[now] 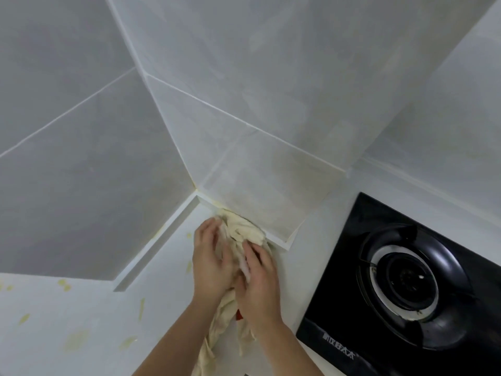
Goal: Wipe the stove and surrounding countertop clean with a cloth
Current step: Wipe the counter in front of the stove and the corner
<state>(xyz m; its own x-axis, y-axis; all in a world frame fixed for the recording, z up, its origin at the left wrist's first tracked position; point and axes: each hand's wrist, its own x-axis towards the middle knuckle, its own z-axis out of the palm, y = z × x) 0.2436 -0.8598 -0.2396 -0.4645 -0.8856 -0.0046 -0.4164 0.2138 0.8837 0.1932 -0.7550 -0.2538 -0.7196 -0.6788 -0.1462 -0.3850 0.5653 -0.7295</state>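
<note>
Though bunched, one cloth (pixel 244 230) (under two hands (pixel 211 263) (pixel 260 283))

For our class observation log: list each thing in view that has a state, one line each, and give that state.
cloth: crumpled, pressed into the wall corner
left hand: on the cloth
right hand: on the cloth
countertop: yellow smears present
stove: burner unlit
wall tile: yellowish staining near its base

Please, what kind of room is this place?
Most likely a home kitchen. A black gas stove is set into a white countertop, grey wall tiles rise behind it, and both hands press a cloth into the corner.
</note>
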